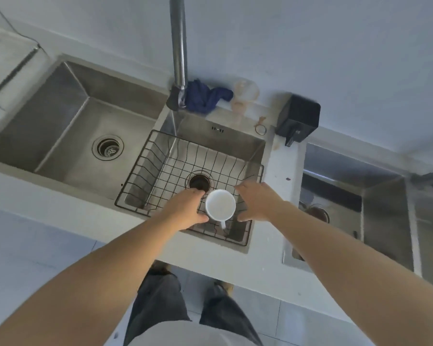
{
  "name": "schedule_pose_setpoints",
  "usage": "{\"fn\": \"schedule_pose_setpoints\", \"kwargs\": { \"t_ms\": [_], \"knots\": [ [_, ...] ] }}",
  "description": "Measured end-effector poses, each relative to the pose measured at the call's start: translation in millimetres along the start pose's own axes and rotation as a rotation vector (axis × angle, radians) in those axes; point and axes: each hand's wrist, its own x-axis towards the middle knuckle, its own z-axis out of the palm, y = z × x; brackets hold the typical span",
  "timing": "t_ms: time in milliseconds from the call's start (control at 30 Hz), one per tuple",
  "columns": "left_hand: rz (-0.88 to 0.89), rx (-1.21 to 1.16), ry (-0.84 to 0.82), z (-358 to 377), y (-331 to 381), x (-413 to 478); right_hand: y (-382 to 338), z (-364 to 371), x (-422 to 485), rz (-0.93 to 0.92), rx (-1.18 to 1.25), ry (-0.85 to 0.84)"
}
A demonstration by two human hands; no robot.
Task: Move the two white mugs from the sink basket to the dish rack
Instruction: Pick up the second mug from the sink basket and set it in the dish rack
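Observation:
One white mug [220,204] is in the black wire sink basket [145,171], near its front edge, handle pointing toward me. My left hand [184,208] is curled palm down against the mug's left side, thumb and fingertips touching its wall. I cannot tell whether it grips the mug or hides something beneath it. My right hand [256,202] hovers just right of the mug, fingers spread and holding nothing. I see no second white mug.
The basket fills the right steel basin; a larger bare basin [68,126] lies to the left. A faucet pipe [179,46], blue cloth [205,96] and black dispenser [298,118] line the back. Another steel compartment [347,196] lies to the right.

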Motion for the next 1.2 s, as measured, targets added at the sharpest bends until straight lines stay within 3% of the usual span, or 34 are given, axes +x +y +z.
{"fn": "schedule_pose_setpoints", "kwargs": {
  "t_ms": [233,700,1000,1200],
  "knots": [
    [-0.096,-0.012,0.047,13.5,10.0,5.8,1.3,20.2,18.2,-0.118,-0.084,0.020],
    [-0.079,-0.110,0.098,21.7,9.4,6.7,5.9,31.3,26.5,-0.126,0.114,0.099],
    [-0.061,-0.224,0.194,-39.1,7.8,-17.8,-8.4,-36.7,19.2,-0.163,0.315,0.089],
    [-0.096,-0.337,0.337,-91.0,-3.3,-67.4,-42.7,-97.2,27.2,-0.292,0.430,0.095]
  ]
}}
